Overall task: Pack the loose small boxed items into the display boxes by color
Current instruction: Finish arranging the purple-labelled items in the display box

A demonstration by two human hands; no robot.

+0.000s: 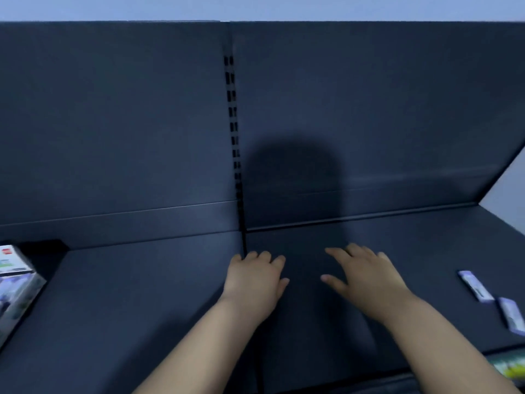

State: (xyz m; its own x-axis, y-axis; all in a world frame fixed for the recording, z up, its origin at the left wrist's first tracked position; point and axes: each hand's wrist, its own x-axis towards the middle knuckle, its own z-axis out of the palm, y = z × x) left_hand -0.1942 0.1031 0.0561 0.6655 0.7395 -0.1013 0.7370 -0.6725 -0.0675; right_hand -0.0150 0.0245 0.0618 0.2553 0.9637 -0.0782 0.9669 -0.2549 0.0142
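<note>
1. dark grey shelf [142, 294] lay under both hands, and the fingers [264, 257] of the left hand [254, 280] were loosely bent downward with the knuckles up, released and gripping nothing.
2. the fingers [338, 253] of the right hand [366, 277] were spread and nearly straight, thumb out toward the left hand, likewise released and empty; whether the tips touched the shelf could not be told.
3. the two hands sat side by side near the shelf's middle seam, apart from each other, bare forearms running back to the lower edge.
4. two loose purple small boxes lay flat on the shelf to the right, well apart from the right hand: the nearer purple box [475, 285] and, just beside it toward the edge, the second purple box [511, 315].
5. at the far left edge a display box [17, 285] stood on the shelf, blurred, with purple packs showing inside.
6. a yellow-green pack [511, 368] showed at the lower right corner, below the shelf edge.
7. behind the hands rose the dark back panel [113, 123] with a slotted upright [234, 143], and a rounded shadow [292, 189] fell across it.
</note>
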